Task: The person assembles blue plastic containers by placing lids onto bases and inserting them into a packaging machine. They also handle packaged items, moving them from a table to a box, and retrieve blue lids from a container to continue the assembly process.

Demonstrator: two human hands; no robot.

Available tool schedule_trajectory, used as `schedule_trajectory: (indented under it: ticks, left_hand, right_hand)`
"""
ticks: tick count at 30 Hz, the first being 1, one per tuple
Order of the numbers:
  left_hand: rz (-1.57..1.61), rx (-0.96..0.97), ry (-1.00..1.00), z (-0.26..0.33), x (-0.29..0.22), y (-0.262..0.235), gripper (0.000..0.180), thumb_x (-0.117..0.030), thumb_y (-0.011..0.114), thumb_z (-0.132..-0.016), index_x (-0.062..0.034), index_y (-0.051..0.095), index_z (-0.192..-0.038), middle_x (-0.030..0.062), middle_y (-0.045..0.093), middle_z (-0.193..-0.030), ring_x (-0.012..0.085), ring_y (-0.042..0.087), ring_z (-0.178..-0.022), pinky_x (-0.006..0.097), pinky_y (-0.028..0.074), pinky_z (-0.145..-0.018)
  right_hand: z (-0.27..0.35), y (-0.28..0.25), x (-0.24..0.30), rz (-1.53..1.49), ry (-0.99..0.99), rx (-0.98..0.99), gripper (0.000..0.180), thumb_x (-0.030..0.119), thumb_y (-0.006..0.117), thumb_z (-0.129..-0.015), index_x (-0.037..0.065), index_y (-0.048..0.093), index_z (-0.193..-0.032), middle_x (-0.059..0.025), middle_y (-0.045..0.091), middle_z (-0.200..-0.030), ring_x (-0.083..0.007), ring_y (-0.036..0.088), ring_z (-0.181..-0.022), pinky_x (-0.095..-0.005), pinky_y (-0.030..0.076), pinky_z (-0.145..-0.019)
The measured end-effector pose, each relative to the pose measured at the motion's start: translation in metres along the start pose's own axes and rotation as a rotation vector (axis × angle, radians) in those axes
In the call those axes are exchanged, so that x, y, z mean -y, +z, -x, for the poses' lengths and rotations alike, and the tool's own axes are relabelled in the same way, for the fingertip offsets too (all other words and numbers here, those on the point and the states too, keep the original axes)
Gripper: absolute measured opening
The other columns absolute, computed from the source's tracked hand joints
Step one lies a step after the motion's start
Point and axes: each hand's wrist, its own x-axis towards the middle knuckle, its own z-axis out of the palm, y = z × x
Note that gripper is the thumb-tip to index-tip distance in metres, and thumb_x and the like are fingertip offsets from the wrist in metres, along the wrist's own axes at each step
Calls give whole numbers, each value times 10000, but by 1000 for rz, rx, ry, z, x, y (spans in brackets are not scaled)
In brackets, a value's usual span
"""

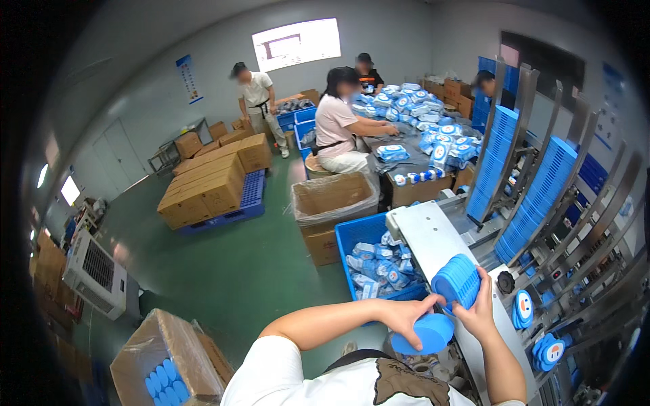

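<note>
In my left hand [412,318] are flat blue oval plastic pieces [435,334], pinched between thumb and fingers low in front of my body. My right hand [478,306] is wrapped round the near side of a thicker stack of blue oval plastic pieces [457,279]. That stack tilts over the white machine top [430,233]. The fingertips of my left hand come close to its lower edge; whether they touch it, I cannot tell.
A blue bin [347,237] of blue-and-white packs stands beyond the machine's left side. Tall blue stacks [542,193] rise between metal rails at right. An open carton [128,345] holds blue ovals at lower left. Several people work around a pack-covered table [406,159].
</note>
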Motion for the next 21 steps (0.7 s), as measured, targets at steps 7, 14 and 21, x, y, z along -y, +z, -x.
schedule_trajectory:
  ticks: [7,14,21]
  left_hand:
    - [-2,130,89,-29,18,-25,706,-323,830,-654,-64,282,-1017,142,416,-1076,217,413,-1036,352,378,-883]
    - [119,-107,103,-21,63,-109,652,-254,832,-665,-92,262,-938,149,435,-1113,226,401,-1104,356,340,-951]
    - [493,-374,-43,26,130,-186,705,-327,819,-658,-60,337,-1097,112,430,-1118,199,414,-1100,329,356,-938]
  right_hand:
    - [-21,-44,-26,140,-140,265,1058,224,760,-520,1,211,-1397,-229,415,-1236,-377,436,-1121,-422,346,-981]
    - [-185,-102,18,847,-430,220,1024,163,857,-448,32,332,-1319,-159,494,-1149,-341,475,-1073,-447,374,-933]
    - [-420,-156,102,1303,-106,-773,772,161,767,-684,190,347,-1332,-114,458,-1283,-289,419,-1220,-494,235,-1070]
